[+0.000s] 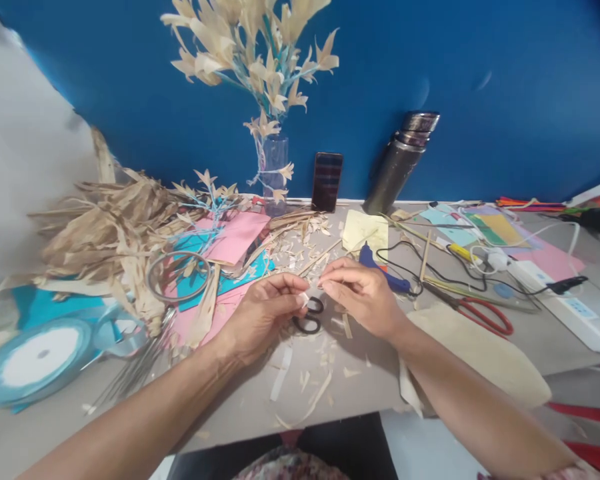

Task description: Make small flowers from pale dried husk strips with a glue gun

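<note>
Over the middle of the table my left hand (267,310) pinches a small whitish strip (305,300) between thumb and fingertips. Close beside it, my right hand (363,293) also has its thumb and fingertips pressed together; whatever lies in them is too small to make out. Black scissor handles (309,325) show on the table just below the fingertips. A blue glue gun (396,280) lies behind my right hand. Scraps of dry husk (323,383) are strewn under and around both hands.
Dry corn husks (115,227) heap at the left, with a ribbon spool (43,353) and thin wires (133,373) nearer me. Husk flowers stand in a clear bottle (276,163). A phone (327,181), flask (403,163), red-handled scissors (487,315) and power strip (560,300) are also there.
</note>
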`<state>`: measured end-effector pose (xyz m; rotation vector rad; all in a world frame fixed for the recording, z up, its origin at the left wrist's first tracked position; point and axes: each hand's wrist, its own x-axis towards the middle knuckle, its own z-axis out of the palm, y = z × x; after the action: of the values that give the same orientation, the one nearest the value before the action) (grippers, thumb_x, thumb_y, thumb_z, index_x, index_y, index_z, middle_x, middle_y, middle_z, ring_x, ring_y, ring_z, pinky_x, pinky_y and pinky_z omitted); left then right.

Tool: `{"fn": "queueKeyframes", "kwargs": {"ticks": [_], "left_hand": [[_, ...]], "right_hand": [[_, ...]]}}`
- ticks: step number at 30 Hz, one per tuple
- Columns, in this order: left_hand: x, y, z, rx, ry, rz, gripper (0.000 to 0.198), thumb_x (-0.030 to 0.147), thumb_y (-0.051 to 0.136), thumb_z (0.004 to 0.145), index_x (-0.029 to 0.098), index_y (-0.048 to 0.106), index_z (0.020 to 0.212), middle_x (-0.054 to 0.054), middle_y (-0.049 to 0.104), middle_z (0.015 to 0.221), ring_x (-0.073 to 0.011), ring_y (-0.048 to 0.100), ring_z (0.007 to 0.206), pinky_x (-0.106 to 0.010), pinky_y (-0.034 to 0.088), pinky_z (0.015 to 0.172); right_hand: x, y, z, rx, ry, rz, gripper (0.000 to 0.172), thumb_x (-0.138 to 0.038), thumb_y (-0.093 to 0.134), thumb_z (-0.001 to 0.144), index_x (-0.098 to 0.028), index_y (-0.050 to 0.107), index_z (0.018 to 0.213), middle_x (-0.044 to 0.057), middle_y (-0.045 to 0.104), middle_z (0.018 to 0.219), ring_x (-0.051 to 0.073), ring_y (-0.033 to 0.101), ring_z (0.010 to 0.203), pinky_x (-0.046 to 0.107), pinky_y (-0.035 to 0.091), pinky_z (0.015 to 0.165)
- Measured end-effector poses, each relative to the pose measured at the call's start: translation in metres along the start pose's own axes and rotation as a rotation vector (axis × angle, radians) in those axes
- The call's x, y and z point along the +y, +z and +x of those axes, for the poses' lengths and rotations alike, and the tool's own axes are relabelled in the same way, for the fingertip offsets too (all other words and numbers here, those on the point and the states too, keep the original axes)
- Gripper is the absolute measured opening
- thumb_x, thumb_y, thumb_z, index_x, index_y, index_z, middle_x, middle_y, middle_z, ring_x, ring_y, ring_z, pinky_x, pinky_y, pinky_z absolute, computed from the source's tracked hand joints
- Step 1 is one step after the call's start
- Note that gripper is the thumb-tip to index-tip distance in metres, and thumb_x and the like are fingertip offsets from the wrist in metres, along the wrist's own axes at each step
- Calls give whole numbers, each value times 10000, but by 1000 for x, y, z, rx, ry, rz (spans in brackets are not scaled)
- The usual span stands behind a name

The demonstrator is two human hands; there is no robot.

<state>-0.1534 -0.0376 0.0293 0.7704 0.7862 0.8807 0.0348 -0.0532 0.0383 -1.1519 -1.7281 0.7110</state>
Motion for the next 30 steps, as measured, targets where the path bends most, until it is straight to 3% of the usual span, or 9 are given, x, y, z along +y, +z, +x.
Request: {"fn": "queueKeyframes", "kwargs": {"ticks": [6,9,11,13,16,18,23,27,30], "left_hand": [[3,0,3,67,6,46,267,115,825,582,150,674,800,10,639,628,-108,606,538,-196,446,507],[3,-1,5,84,11,35,282,137,841,585,148,666,805,1,651,627,-110,607,544,-205,459,528],[3,-2,6,87,31,30,290,145,852,580,143,666,803,-7,662,638,-119,629,585,-213,479,577],[3,-4,6,81,48,32,288,145,856,580,137,670,801,-12,670,652,-120,640,615,-219,491,623],[2,-4,6,76,44,37,268,141,849,591,138,671,791,-8,668,653,-114,635,620,-222,491,649],[0,-4,6,69,42,46,254,143,843,599,141,671,786,-3,663,652,-109,626,608,-224,486,646],[-5,-3,7,50,63,92,238,165,838,618,142,679,794,0,656,649,-108,618,592,-220,471,620],[-4,0,6,72,61,78,267,177,850,608,140,669,800,-6,664,659,-119,640,613,-232,496,646],[-3,3,4,76,59,35,291,179,857,600,139,656,806,-11,668,668,-142,668,650,-256,522,682]], "right_hand": [[-5,-39,14,182,-22,-334,170,-248,608,880,-196,761,825,27,730,772,162,622,662,276,441,601],[-14,-60,12,184,18,-468,184,-247,616,871,-197,738,743,10,705,705,151,589,607,272,407,572],[-18,-69,5,83,26,-547,158,-232,628,858,-207,735,745,5,706,725,149,586,610,273,403,578],[-15,-69,-6,-104,-2,-613,145,-158,620,835,-225,745,803,11,718,826,161,615,689,276,424,630],[2,-60,-23,-345,-53,-705,353,-8,567,762,-246,747,950,41,686,1049,188,631,877,278,441,711],[18,-52,-31,-389,-45,-748,402,7,565,755,-246,737,1014,65,641,1109,192,617,911,275,437,707],[34,-51,-32,-299,-55,-717,208,-105,599,866,-236,759,883,80,625,1051,199,592,930,288,437,740],[14,-60,-21,-272,-49,-526,174,-137,607,870,-234,751,885,64,654,1055,194,613,942,322,459,828],[-6,-57,-11,-293,11,-308,169,-134,601,850,-224,744,868,42,681,1009,155,634,818,287,490,741]]}}
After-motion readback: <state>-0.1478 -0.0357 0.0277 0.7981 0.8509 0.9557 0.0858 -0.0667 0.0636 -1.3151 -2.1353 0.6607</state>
